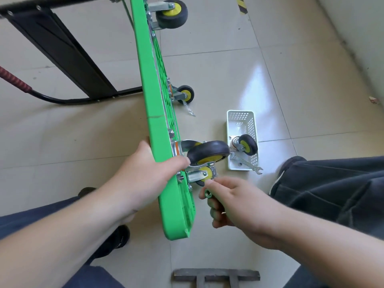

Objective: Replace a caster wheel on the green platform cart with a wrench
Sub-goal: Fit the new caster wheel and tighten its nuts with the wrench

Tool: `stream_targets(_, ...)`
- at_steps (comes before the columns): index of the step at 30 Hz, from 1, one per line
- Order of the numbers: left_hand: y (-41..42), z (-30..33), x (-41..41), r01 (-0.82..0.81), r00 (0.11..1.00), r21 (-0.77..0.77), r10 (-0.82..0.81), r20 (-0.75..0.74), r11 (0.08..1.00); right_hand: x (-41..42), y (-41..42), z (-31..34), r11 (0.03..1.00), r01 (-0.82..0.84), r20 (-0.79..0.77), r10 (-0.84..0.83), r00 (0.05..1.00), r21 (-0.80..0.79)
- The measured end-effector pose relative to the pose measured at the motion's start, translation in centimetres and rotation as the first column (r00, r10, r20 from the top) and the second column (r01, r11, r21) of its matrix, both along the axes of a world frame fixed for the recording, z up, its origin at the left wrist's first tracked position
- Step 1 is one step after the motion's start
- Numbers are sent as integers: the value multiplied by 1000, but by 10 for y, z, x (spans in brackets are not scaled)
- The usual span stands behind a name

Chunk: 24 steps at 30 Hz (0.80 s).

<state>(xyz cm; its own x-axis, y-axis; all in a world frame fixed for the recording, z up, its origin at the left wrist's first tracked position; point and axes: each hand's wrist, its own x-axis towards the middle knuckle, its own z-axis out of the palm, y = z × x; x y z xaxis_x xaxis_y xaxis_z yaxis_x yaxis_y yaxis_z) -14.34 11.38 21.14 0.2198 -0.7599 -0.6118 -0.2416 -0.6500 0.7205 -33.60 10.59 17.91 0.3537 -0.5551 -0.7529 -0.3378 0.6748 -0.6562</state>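
Floor: large glossy beige tiles [207,69] with thin grey joints, glare patch right of centre. A pale wall [363,38] runs along the right edge. A short black-and-yellow striped strip [241,5] lies on the floor at the top.

Left: black metal frame [62,48] with one tube wrapped in dark red grip [15,80].

Centre: one green plastic platform cart [149,100], tipped on its edge, ribbed underside facing right. Four casters, black tyres on yellow hubs in silver brackets, are counted on that underside: one at the top [171,13], one small at mid-length [186,94], one large near the hands [207,151], and one just below it [204,173], partly hidden by the right thumb.

The left hand [145,173] grips the near edge of the cart, fingers wrapped over it beside the large caster.

The right hand [232,201] pinches a small silver ring-shaped metal part [207,193] between thumb and forefinger, remaining fingers curled; what the part is cannot be told.

Right: one white perforated plastic basket [242,119] on the floor, holding one spare caster [247,144] with a spring. One silver open-ended wrench [247,164] lies across the basket's near end, its head on the tile.

Dark trouser legs [332,183] frame the bottom; a grey metal piece [216,276] sits at bottom centre.
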Motion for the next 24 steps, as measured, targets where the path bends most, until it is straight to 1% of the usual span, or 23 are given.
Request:
stream_targets(2,11,1,-2,16,999,22,-15,-43,1000,5,1,-11,1000,10,-8,-10,1000,6)
stream_targets(4,22,2,-2,46,997,76,-42,-61,996,7,-1,-19,999,51,-3,-51,999,3)
stream_targets(6,32,3,-4,70,996,121,-63,-61,990,7,-4,-23,996,91,-3,-91,996,-3)
stream_targets(8,40,5,-9,81,996,133,-76,-41,988,9,-6,-27,993,119,3,-119,993,-3)
stream_targets(11,49,5,-16,37,999,122,-37,-4,992,14,-8,-33,990,140,24,-140,990,2)
stream_targets(15,56,1,-17,-36,998,122,42,-42,992,19,-11,-38,980,194,73,-196,978,36)
stream_targets(19,59,-3,-20,-89,994,76,93,-59,993,22,-11,-42,971,228,109,-235,966,72)
stream_targets(24,61,-6,-21,-111,992,31,113,-62,993,26,-9,-47,961,261,117,-271,956,93)
